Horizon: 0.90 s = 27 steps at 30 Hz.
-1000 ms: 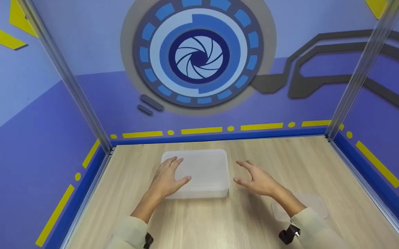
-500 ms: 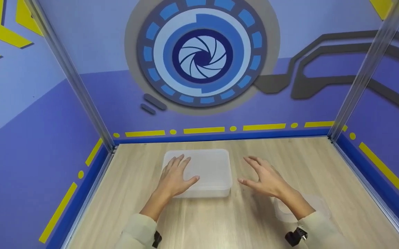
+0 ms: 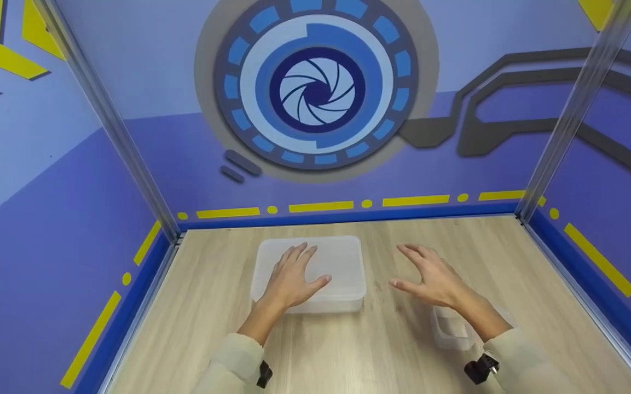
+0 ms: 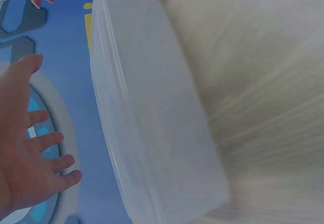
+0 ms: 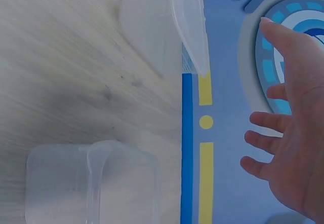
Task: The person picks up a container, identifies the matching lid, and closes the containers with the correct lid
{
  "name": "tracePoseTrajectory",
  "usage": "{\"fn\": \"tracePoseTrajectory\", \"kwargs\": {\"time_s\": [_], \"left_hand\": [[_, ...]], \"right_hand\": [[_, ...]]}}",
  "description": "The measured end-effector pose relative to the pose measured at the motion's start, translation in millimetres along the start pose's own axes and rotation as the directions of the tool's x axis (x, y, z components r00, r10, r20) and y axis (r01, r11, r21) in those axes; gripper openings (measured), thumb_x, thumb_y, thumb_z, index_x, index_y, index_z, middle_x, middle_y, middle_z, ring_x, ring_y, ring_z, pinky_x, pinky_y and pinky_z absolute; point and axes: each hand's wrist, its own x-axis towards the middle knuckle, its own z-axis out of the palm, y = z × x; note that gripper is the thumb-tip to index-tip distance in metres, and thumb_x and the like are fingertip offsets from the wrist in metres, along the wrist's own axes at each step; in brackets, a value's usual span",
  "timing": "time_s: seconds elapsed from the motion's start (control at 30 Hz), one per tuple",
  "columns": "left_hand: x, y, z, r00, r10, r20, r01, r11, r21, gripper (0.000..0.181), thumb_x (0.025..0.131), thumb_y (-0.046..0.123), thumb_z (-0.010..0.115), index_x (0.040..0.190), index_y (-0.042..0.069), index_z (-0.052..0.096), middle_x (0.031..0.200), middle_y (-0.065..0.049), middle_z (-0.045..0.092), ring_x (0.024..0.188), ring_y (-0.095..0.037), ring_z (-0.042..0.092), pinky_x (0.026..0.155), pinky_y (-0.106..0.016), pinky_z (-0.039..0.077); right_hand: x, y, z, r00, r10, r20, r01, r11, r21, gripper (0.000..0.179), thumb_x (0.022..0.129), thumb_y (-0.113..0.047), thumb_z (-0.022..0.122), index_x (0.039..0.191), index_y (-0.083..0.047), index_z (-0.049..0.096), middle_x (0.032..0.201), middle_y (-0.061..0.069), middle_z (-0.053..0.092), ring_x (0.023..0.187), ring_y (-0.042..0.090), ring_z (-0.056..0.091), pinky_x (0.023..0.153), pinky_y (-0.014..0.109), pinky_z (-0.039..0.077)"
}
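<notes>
A large translucent white plastic food container (image 3: 334, 273) sits on the wooden table. My left hand (image 3: 290, 282) hovers over its left part with fingers spread; the left wrist view shows this hand (image 4: 35, 148) apart from the container's rim, holding nothing. To the right of the container, my right hand (image 3: 435, 279) is in the air, its fingers loosely bent and thumb apart, with nothing in it. Below the right wrist stands a smaller clear plastic container (image 3: 452, 331), partly hidden by the forearm. Its walls and rim show in the right wrist view, where the small container (image 5: 93, 183) is at lower left.
The table (image 3: 381, 350) has a light wood grain. A blue and purple printed wall (image 3: 151, 158) rises behind it, with side walls left and right. Metal posts (image 3: 572, 120) stand at the two back corners. A small black device (image 3: 479, 369) is worn at the right wrist.
Both hands have drifted to the right, the left one further over the large container. More of the small container now shows beneath the right wrist. The large container stays in place.
</notes>
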Motion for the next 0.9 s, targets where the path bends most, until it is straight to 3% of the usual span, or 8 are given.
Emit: {"fn": "tracePoseTrajectory", "kwargs": {"time_s": [0.2,0.9], "left_hand": [[5.7,9.2,7.8,1.0,0.015,0.006,-0.015,0.999,-0.044,0.082,0.098,0.061,0.066,0.162,0.016,0.044,0.168,-0.013,0.038,0.156,-0.042,0.029,0.122,-0.064,0.028],[17.1,25.4,19.9,0.999,0.033,0.031,-0.031,0.998,-0.061,0.082,0.098,0.062,0.064,0.163,0.017,0.042,0.17,-0.01,0.034,0.156,-0.038,0.029,0.124,-0.059,0.029]], "right_hand": [[-3.1,8,-6,1.0,0.014,-0.01,-0.014,1.0,-0.002,0.093,0.092,-0.066,0.072,0.161,-0.011,0.045,0.157,0.02,0.049,0.142,0.046,0.047,0.107,0.073,0.041],[-10.7,25,-26,1.0,0.012,0.022,-0.01,0.998,-0.061,0.092,0.093,-0.068,0.069,0.162,-0.011,0.044,0.157,0.022,0.047,0.142,0.048,0.045,0.102,0.075,0.043]]}}
